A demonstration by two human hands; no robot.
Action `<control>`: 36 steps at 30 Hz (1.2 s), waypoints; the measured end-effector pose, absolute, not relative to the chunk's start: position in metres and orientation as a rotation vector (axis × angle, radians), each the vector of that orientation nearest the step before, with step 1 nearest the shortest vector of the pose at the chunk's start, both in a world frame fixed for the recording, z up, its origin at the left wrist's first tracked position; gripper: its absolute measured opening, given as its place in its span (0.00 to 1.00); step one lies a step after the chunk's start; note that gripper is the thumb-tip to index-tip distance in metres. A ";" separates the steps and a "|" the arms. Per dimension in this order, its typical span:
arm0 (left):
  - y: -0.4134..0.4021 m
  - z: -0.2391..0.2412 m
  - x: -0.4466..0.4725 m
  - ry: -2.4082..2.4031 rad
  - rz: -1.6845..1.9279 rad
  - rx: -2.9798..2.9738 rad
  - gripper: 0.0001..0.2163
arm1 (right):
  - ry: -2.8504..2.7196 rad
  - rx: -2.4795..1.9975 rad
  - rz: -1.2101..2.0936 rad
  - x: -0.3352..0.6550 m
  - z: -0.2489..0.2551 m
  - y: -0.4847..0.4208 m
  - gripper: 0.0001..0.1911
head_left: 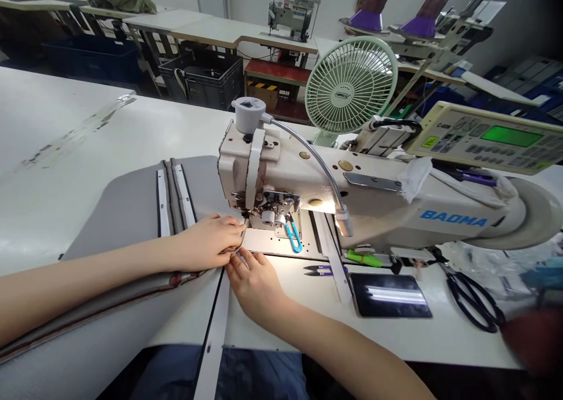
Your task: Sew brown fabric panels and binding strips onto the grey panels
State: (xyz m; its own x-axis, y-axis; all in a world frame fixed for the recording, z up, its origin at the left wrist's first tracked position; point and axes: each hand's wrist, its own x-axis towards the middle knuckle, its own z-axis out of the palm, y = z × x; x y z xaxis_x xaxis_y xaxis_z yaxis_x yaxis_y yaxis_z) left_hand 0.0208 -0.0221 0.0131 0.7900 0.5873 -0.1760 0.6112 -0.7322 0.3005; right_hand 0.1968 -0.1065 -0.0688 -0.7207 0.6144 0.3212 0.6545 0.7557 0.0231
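Note:
A large grey fabric panel (127,203) with dark seams and white strips sewn on it lies left of a sewing machine (285,171) and drapes toward my lap. My left hand (213,240) holds the panel's edge close to the needle area, with its fingers curled over the fabric. Just below, my right hand (255,282) pinches the edge where a white strip with a black border (215,341) meets the panel. This strip hangs down over the table's front edge. The fingertips of both hands nearly touch, and the fabric between them is partly hidden.
Blue thread snips (294,236) lie on the machine bed. To the right are purple-handled snips (319,270), a phone (390,295), black scissors (475,300) and a control panel (501,136). A green fan (352,89) stands behind the machine. Bins (202,74) sit beyond the table.

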 end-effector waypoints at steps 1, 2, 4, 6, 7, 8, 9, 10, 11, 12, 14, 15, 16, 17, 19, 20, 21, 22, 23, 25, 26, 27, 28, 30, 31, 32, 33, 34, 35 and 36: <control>-0.020 0.014 0.022 0.912 -0.112 2.626 0.06 | -2.658 -0.997 -0.188 0.197 -0.070 -0.104 0.16; -0.017 0.014 0.024 0.919 -0.128 2.613 0.06 | -2.659 -1.014 -0.173 0.198 -0.071 -0.102 0.17; -0.013 0.016 0.029 0.964 -0.158 2.591 0.07 | -2.682 -1.053 -0.125 0.200 -0.072 -0.096 0.18; -0.013 0.018 0.033 1.028 -0.184 2.581 0.07 | -2.714 -1.088 -0.063 0.201 -0.071 -0.091 0.19; -0.014 0.020 0.034 1.074 -0.191 2.585 0.06 | -2.728 -1.105 -0.030 0.202 -0.070 -0.089 0.20; -0.015 0.021 0.034 1.123 -0.198 2.596 0.04 | -2.739 -1.118 -0.001 0.202 -0.069 -0.088 0.20; -0.017 0.024 0.033 1.161 -0.220 2.610 0.02 | -2.750 -1.127 0.017 0.203 -0.068 -0.087 0.20; -0.019 0.027 0.031 1.183 -0.265 2.624 0.07 | -2.759 -1.130 0.018 0.203 -0.067 -0.087 0.21; -0.021 0.031 0.029 1.184 -0.333 2.634 0.13 | -2.770 -1.125 0.001 0.204 -0.066 -0.088 0.21; -0.022 0.035 0.027 1.160 -0.419 2.640 0.18 | -2.783 -1.112 -0.030 0.204 -0.065 -0.090 0.21; -0.022 0.043 0.026 1.064 -0.601 2.636 0.22 | -2.819 -1.068 -0.103 0.204 -0.064 -0.094 0.21; -0.021 0.047 0.027 1.025 -0.676 2.633 0.22 | -2.841 -1.046 -0.132 0.204 -0.062 -0.096 0.21; -0.020 0.050 0.029 1.002 -0.728 2.641 0.23 | -2.863 -1.025 -0.153 0.203 -0.061 -0.098 0.21; -0.019 0.052 0.032 0.992 -0.775 2.648 0.23 | -2.883 -1.013 -0.167 0.203 -0.059 -0.099 0.21; -0.018 0.052 0.039 1.016 -0.849 2.629 0.22 | -2.910 -1.001 -0.187 0.201 -0.057 -0.101 0.21; -0.019 0.050 0.043 1.042 -0.862 2.597 0.22 | -2.918 -0.999 -0.197 0.199 -0.056 -0.102 0.21; -0.020 0.047 0.045 1.071 -0.852 2.557 0.22 | -2.921 -1.004 -0.209 0.197 -0.056 -0.102 0.21; -0.021 0.044 0.048 1.103 -0.825 2.515 0.22 | -2.920 -1.009 -0.219 0.195 -0.056 -0.102 0.21; -0.023 0.040 0.049 1.131 -0.789 2.480 0.23 | -2.917 -1.013 -0.225 0.193 -0.057 -0.101 0.22; -0.025 0.034 0.051 1.174 -0.723 2.457 0.24 | -2.910 -1.023 -0.235 0.190 -0.060 -0.099 0.22; -0.025 0.032 0.052 1.184 -0.709 2.461 0.24 | -2.907 -1.027 -0.239 0.189 -0.061 -0.098 0.22; -0.025 0.030 0.052 1.190 -0.700 2.465 0.22 | -2.906 -1.029 -0.242 0.189 -0.062 -0.096 0.22; -0.025 0.030 0.053 1.194 -0.696 2.468 0.20 | -2.904 -1.028 -0.245 0.189 -0.062 -0.094 0.21; -0.023 0.031 0.056 1.207 -0.678 2.470 0.16 | -2.887 -1.029 -0.244 0.190 -0.061 -0.089 0.20; -0.022 0.032 0.057 1.220 -0.669 2.472 0.14 | -2.876 -1.029 -0.239 0.191 -0.060 -0.086 0.20; -0.021 0.032 0.059 1.230 -0.662 2.475 0.13 | -2.864 -1.031 -0.233 0.192 -0.060 -0.084 0.19; -0.020 0.033 0.060 1.234 -0.655 2.478 0.12 | -2.856 -1.032 -0.230 0.193 -0.059 -0.082 0.19; -0.019 0.033 0.060 1.231 -0.646 2.481 0.11 | -2.850 -1.031 -0.230 0.194 -0.059 -0.081 0.19; -0.018 0.033 0.060 1.225 -0.630 2.483 0.10 | -2.846 -1.031 -0.237 0.195 -0.060 -0.081 0.19; -0.017 0.032 0.060 1.220 -0.609 2.484 0.09 | -2.842 -1.026 -0.251 0.195 -0.061 -0.083 0.19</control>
State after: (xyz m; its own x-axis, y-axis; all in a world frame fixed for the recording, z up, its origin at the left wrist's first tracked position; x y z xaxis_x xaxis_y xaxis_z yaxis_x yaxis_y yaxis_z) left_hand 0.0597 -0.0173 0.0320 0.5479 0.6717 -0.4985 0.8021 -0.5910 0.0853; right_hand 0.1954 -0.0825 -0.0608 -0.7656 0.6236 0.1580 0.6417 0.7579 0.1177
